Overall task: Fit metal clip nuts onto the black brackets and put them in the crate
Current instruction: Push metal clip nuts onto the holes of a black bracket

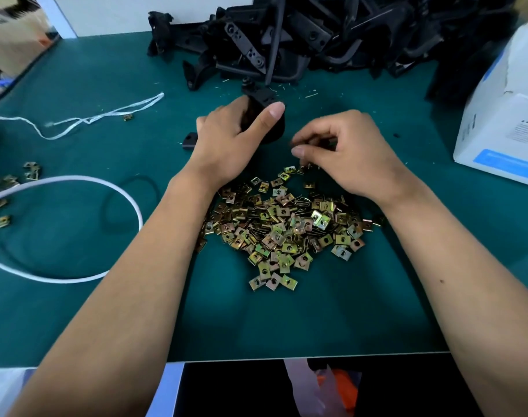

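Observation:
My left hand (226, 139) grips a black bracket (264, 99) above the green mat, thumb laid across its front. My right hand (347, 152) hovers just to its right with fingers curled together; a small metal clip nut seems pinched at the fingertips, blurred. A heap of brass-coloured clip nuts (284, 230) lies on the mat between my forearms. A large pile of black brackets (302, 31) fills the far side of the table. No crate is in view.
A white box (503, 124) stands at the right edge. A white cable (76, 230) loops on the left, with white string (106, 117) farther back. A few stray clip nuts (31, 171) lie at the far left. A small black part (190, 140) sits beside my left wrist.

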The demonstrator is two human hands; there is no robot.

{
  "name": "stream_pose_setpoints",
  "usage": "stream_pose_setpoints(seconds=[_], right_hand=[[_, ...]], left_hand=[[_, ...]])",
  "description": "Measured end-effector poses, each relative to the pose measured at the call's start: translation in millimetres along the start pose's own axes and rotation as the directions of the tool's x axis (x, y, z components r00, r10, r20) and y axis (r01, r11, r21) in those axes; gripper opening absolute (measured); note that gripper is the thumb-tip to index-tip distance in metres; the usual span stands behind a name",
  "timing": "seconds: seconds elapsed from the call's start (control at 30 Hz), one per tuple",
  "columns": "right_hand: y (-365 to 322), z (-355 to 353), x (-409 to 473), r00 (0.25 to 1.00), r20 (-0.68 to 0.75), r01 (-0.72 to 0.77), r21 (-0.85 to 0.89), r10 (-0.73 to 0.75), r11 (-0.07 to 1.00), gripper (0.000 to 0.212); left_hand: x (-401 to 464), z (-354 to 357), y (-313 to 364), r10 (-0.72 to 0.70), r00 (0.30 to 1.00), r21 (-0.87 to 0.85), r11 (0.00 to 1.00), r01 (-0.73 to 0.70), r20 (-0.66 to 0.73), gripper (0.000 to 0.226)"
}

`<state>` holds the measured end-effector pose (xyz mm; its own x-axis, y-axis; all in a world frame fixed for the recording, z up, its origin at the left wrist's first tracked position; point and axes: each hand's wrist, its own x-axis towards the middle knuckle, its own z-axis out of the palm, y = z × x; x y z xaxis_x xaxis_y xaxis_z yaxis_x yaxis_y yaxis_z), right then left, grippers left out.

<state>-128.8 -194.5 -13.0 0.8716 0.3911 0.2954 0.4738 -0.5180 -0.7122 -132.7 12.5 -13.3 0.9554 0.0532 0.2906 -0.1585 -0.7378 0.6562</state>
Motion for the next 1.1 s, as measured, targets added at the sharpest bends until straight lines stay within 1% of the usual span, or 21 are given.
stream_pose_setpoints(seconds=[0.1,0.17,0.3,0.33,0.4,0.43,0.47,0.53,0.63,0.73,0.8,0.9,0.97,1.03,1.1], right_hand=[[0,1,0,1.0,-0.001,-0.005,0.037,0.005,0.999,0.011],[-1,2,-1,1.0,-0.019,-0.014,0.054,0.015,0.998,0.012],[0,2,-2,0.999,-0.038,-0.024,0.013,0.025,1.0,0.028],[0,2,-2,1.0,-0.026,-0.018,0.0,0.018,1.0,0.026],[2,3,0,1.0,-0.006,-0.019,-0.019,0.019,1.0,0.01],[3,3,1,1.0,-0.012,-0.025,-0.029,0.024,0.999,0.007],[5,2,1,0.999,-0.025,-0.033,-0.027,0.032,0.999,0.01],[8,2,2,0.998,-0.034,-0.058,0.007,0.058,0.998,0.013],[9,3,2,0.995,-0.008,-0.102,0.04,0.102,0.994,0.02],[8,4,2,0.995,0.009,-0.098,0.065,0.098,0.993,0.023],[7,4,3,0.995,-0.001,-0.095,0.053,0.095,0.994,0.021],[6,4,3,0.995,-0.017,-0.096,0.048,0.097,0.994,0.024],[4,5,2,0.996,-0.039,-0.078,0.016,0.079,0.997,0.026],[3,6,1,0.996,-0.06,-0.063,0.012,0.063,0.998,0.03],[3,6,1,0.996,-0.072,-0.044,0.012,0.044,0.999,0.034]], left_hand=[[0,0,0,0.015,1.0,-0.002,1.0,-0.015,0.022,0.046],[-1,-1,2,0.017,0.999,-0.01,1.0,-0.017,0.041,0.057],[-3,-4,4,0.068,0.994,-0.014,0.998,-0.067,0.08,0.08],[-3,-5,5,0.086,0.993,-0.013,0.996,-0.086,0.085,0.084],[-4,-7,6,0.102,0.991,-0.03,0.995,-0.099,0.09,0.092],[-4,-7,6,0.102,0.991,-0.046,0.994,-0.098,0.09,0.094],[-3,-7,5,0.103,0.991,-0.055,0.994,-0.098,0.088,0.094],[-3,-7,4,0.118,0.989,-0.022,0.993,-0.116,0.094,0.092],[0,-5,1,0.137,0.985,0.066,0.987,-0.144,0.108,0.088],[1,-4,0,0.151,0.982,0.075,0.984,-0.16,0.116,0.087],[0,-3,1,0.167,0.979,0.047,0.984,-0.174,0.113,0.083],[-2,1,4,0.209,0.976,-0.071,0.976,-0.205,0.061,0.057],[-3,4,7,0.213,0.977,-0.15,0.967,-0.207,0.026,0.041],[-3,7,9,0.208,0.978,-0.202,0.958,-0.203,0.0,0.032],[-6,9,13,0.228,0.974,-0.221,0.95,-0.221,0.007,0.023]])
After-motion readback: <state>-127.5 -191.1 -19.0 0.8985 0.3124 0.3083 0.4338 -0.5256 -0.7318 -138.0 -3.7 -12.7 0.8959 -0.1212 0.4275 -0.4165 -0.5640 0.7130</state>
